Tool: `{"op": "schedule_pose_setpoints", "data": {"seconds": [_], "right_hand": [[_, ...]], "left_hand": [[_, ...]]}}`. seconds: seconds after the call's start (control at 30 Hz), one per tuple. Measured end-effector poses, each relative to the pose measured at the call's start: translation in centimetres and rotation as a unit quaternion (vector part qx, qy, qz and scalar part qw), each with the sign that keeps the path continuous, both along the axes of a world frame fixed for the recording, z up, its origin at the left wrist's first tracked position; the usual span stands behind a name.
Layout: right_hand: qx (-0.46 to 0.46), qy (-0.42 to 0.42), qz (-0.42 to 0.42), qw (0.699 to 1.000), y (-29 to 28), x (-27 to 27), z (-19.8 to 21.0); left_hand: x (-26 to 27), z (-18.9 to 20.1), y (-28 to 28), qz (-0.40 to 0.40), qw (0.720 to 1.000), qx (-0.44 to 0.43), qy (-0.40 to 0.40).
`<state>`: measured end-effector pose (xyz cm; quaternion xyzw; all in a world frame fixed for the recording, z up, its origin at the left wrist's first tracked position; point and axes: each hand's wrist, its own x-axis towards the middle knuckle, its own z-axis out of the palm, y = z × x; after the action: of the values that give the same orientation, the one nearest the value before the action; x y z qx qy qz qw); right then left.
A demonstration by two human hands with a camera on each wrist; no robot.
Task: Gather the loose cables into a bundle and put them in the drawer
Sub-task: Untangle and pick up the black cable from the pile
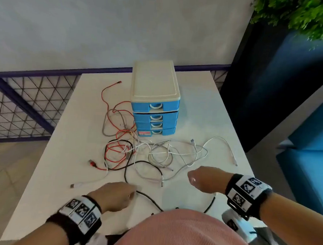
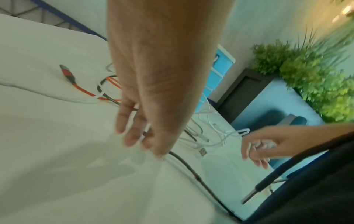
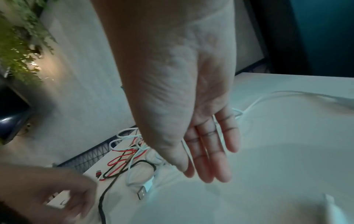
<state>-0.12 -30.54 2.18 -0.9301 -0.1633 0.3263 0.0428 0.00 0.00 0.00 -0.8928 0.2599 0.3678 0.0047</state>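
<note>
A tangle of loose cables lies on the white table [image 1: 61,154]: a red cable [image 1: 116,150], white cables [image 1: 202,152], a braided one [image 1: 161,154] and a black cable [image 1: 149,198]. Behind them stands the blue drawer unit [image 1: 154,110] with a cream top, all drawers closed. My left hand [image 1: 132,193] hovers with straight fingers [image 2: 132,139] at the black cable [image 2: 191,169]; whether they touch it is unclear. My right hand [image 1: 192,179] hangs open over the table's near right part, fingers [image 3: 208,171] straight, holding nothing.
A wire-mesh railing [image 1: 26,106] runs left of and behind the table. A dark partition and blue seat [image 1: 305,148] stand to the right, with a green plant [image 1: 303,15] above. The table's near edge is against my body.
</note>
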Motion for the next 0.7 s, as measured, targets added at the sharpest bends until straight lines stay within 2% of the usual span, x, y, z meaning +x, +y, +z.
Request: {"op": "schedule_pose_setpoints", "data": {"seconds": [0.07, 0.13, 0.37, 0.43, 0.5, 0.6, 0.63, 0.7], "right_hand": [[0.021, -0.003, 0.009, 1.000, 1.1, 0.9, 0.0], [0.038, 0.000, 0.027, 0.999, 2.3, 1.7, 0.5], [0.075, 0.008, 0.057, 0.996, 4.7, 3.3, 1.3], [0.102, 0.029, 0.053, 0.993, 5.4, 3.5, 1.1], [0.148, 0.052, 0.027, 0.987, 6.1, 3.6, 1.1], [0.258, 0.102, -0.048, 0.960, 7.2, 4.2, 1.4], [0.293, 0.116, -0.079, 0.946, 7.4, 4.5, 1.8], [0.313, 0.097, -0.103, 0.939, 7.4, 5.4, 2.5]], "left_hand": [[0.9, -0.3, -1.4, -0.016, 0.996, -0.065, -0.062], [1.4, -0.7, -2.8, -0.066, 0.989, -0.100, -0.090], [2.1, -2.6, -3.4, -0.109, 0.987, -0.073, -0.093], [2.2, -2.4, -3.7, -0.065, 0.993, -0.081, -0.059], [2.6, -1.3, -4.3, 0.021, 0.989, -0.146, -0.005], [3.7, 1.1, -5.2, 0.114, 0.946, -0.304, -0.003], [4.1, 1.8, -5.4, 0.132, 0.931, -0.339, -0.015], [4.9, 3.0, -5.3, 0.167, 0.909, -0.381, -0.032]]}}
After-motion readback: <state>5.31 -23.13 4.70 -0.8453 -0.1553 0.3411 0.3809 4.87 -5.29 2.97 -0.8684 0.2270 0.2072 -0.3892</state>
